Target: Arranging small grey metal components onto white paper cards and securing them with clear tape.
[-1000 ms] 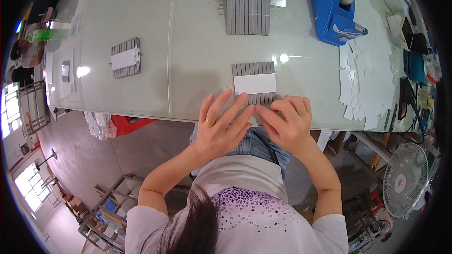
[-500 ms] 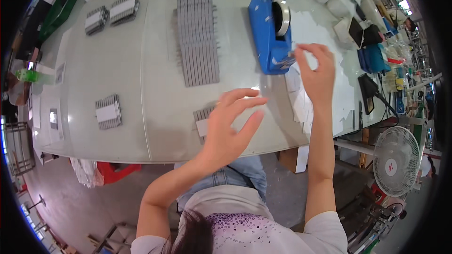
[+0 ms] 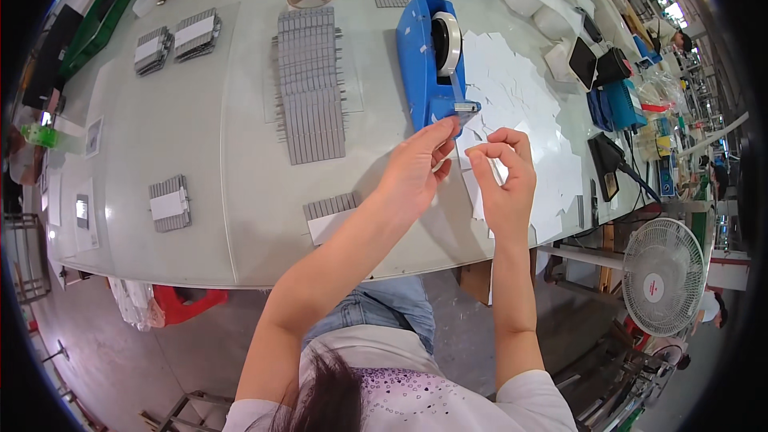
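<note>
- Reaching toward one o'clock, the left hand (image 3: 416, 170) has left the grey bundle (image 3: 332, 216) and now touches the blue tape dispenser (image 3: 432, 60) at its cutter, fingers half curled.
- Pinching thumb to forefinger, the right hand (image 3: 504, 184) has come back from the dispenser; whether it holds tape I cannot tell.
- White paper slips (image 3: 520, 104) lie beneath both hands on the tabletop (image 3: 224, 152).
- Taping looks about to follow.

Workshop: long assembly table (image 3: 200, 216)
</note>
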The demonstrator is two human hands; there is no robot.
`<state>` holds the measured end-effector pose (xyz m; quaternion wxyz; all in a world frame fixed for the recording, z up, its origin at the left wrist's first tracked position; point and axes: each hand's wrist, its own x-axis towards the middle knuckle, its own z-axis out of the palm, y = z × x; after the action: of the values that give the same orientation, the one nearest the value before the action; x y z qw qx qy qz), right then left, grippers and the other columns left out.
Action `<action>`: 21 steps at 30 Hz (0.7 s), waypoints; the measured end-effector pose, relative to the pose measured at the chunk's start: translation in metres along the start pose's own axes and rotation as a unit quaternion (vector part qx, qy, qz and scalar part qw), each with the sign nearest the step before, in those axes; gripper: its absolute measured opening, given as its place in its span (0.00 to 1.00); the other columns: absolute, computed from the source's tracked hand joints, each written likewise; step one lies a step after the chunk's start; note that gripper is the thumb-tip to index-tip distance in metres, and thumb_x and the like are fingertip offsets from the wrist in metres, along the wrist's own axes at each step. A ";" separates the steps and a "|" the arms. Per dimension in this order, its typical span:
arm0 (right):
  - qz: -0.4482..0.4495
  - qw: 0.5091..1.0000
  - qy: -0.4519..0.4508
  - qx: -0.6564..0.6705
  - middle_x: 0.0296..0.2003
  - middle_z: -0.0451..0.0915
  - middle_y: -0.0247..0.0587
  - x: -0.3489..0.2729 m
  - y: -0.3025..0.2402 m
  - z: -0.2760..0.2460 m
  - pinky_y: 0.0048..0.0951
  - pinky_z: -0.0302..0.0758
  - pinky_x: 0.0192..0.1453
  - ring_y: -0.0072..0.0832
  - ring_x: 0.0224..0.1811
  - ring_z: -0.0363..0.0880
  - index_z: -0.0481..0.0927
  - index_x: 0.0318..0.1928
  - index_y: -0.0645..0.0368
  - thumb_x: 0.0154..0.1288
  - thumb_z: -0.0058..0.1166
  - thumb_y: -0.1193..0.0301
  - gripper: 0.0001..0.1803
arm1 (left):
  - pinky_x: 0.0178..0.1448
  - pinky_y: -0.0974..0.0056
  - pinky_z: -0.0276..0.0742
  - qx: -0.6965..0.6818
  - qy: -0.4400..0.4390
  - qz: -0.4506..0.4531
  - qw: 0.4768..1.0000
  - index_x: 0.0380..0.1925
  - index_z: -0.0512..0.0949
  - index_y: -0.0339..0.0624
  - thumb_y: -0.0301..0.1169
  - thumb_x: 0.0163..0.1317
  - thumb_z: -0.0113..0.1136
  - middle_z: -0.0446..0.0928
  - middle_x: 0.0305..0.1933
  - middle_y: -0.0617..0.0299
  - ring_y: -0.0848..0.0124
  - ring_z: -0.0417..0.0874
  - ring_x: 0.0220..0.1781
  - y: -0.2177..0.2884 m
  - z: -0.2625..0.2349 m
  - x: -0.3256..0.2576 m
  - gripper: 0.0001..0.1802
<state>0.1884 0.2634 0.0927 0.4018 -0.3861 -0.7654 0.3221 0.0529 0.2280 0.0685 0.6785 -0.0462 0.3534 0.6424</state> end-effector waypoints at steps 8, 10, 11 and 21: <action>-0.034 0.997 0.015 -0.071 0.42 0.74 0.40 -0.009 0.010 0.003 0.34 0.69 0.52 0.34 0.47 0.72 0.83 0.32 0.62 0.59 0.62 0.75 0.03 | 0.52 0.67 0.65 0.031 0.021 0.030 0.999 0.43 0.82 0.49 0.37 0.62 0.67 0.78 0.41 0.74 0.80 0.71 0.45 -0.005 0.012 -0.003 0.11; -0.059 0.993 0.012 -0.102 0.42 0.74 0.40 -0.011 0.022 0.008 0.34 0.69 0.51 0.34 0.46 0.73 0.82 0.32 0.62 0.59 0.61 0.76 0.02 | 0.54 0.66 0.67 0.044 0.049 0.054 0.996 0.44 0.80 0.47 0.35 0.63 0.66 0.77 0.40 0.72 0.78 0.72 0.47 -0.016 0.014 0.002 0.12; -0.053 0.992 0.028 -0.115 0.40 0.74 0.41 -0.012 0.032 0.007 0.33 0.70 0.48 0.34 0.44 0.73 0.81 0.32 0.62 0.59 0.60 0.77 0.02 | 0.51 0.67 0.69 0.005 0.057 0.079 0.995 0.43 0.81 0.45 0.34 0.62 0.67 0.78 0.41 0.71 0.80 0.73 0.45 -0.029 0.013 0.008 0.11; 0.176 0.974 -0.080 0.119 0.31 0.80 0.34 -0.064 -0.018 0.005 0.17 0.71 0.36 0.17 0.31 0.76 0.79 0.38 0.64 0.68 0.55 0.79 0.01 | 0.48 0.73 0.73 0.035 0.069 0.245 0.966 0.46 0.77 0.37 0.26 0.65 0.63 0.78 0.40 0.65 0.80 0.77 0.44 -0.042 -0.018 -0.082 0.11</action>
<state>0.2022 0.1993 0.0818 0.3189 -0.4369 -0.6719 0.5060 0.0891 0.1430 0.0825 0.4757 0.0212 0.4220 0.7715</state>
